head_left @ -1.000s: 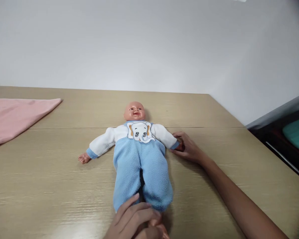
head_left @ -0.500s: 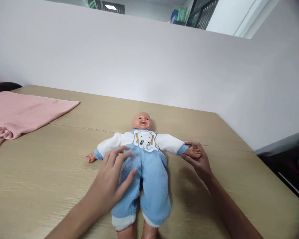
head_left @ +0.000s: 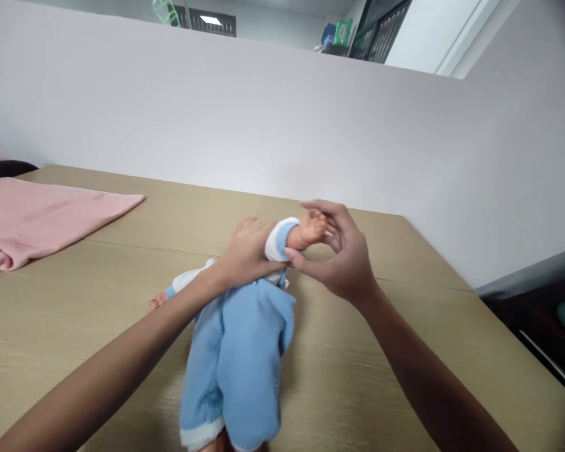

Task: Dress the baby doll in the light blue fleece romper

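A baby doll (head_left: 238, 351) in a blue and white outfit lies on its back on the wooden table, its legs toward me. My left hand (head_left: 249, 251) reaches across its chest and is closed on the raised white sleeve, covering most of the head and the elephant picture. Around the doll's small hand (head_left: 313, 227) curve the fingers of my right hand (head_left: 343, 254), with the thumb against the blue cuff (head_left: 282, 240). The doll's other arm (head_left: 183, 282) lies stretched out on the table to the left, partly behind my forearm.
A pink cloth (head_left: 51, 213) lies spread at the table's left, with a bunched knot at its near edge. Behind the wooden table (head_left: 381, 351) stands a white partition wall (head_left: 216, 113). Dark objects (head_left: 532, 307) are beyond the right edge.
The doll's arm on the right has been raised and brought inward over its body. My left hand has moved from the belly up to the sleeve. My right hand has risen with the arm.
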### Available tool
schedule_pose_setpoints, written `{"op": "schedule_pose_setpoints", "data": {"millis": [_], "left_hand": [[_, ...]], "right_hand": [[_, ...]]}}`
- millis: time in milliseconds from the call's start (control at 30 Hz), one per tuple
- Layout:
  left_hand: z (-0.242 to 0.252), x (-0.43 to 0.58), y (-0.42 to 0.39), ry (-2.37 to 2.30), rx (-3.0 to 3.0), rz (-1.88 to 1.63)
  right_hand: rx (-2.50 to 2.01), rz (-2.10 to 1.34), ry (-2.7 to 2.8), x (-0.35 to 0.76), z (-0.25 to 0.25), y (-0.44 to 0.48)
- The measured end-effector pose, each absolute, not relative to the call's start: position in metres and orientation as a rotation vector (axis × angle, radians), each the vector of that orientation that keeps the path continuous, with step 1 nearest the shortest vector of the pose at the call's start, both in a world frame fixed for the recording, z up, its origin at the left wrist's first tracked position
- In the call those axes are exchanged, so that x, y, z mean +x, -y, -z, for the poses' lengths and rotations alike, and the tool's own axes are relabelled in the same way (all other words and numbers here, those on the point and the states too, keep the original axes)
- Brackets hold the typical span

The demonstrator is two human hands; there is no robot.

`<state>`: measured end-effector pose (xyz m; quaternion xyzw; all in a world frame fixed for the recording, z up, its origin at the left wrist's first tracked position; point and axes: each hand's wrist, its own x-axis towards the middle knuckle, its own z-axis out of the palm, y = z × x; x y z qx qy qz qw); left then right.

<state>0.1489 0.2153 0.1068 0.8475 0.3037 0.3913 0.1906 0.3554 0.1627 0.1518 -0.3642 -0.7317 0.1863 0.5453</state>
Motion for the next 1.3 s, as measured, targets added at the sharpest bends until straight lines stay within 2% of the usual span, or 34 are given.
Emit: {"op": "schedule_pose_setpoints", "data": {"millis": [133,267,367,567,700,867,1000,1100,1300], "left_hand": [[-0.106,0.132,-0.214,-0.961,1.892,-1.314],[-0.089,0.118,-0.219,-1.079,1.379,-1.63],[-0.074,0.114,-0.228,-0.988,1.082,-1.874],[-0.054,0.101,-0.239,-1.026,1.2,-1.75],[-0.046,0.094,-0.241,-1.069,1.247,-1.836],[-0.046,0.098,-0.238,-0.98,0.991,-1.991],[-0.049,0.101,-0.235,-0.848,0.83,-1.983],[-0.052,0.101,-0.235,-0.669,0.692,-1.953],[-0.054,0.1,-0.238,-0.554,0.523,-1.893]], "right_hand": [[-0.808,-0.518,1.622,0.328,-0.141,-0.148],[-0.91,-0.632,1.49,0.317,-0.083,-0.128],[-0.976,-0.815,1.484,0.306,-0.052,-0.114],[-1.024,-0.709,1.654,0.283,-0.06,-0.106],[-1.084,-0.653,1.769,0.281,-0.07,-0.109],[-1.129,-0.693,1.828,0.279,-0.073,-0.118],[-1.005,-0.711,1.761,0.273,-0.073,-0.126],[-0.951,-0.868,1.563,0.267,-0.069,-0.13],[-1.002,-1.445,1.311,0.259,-0.064,-0.143]]}}
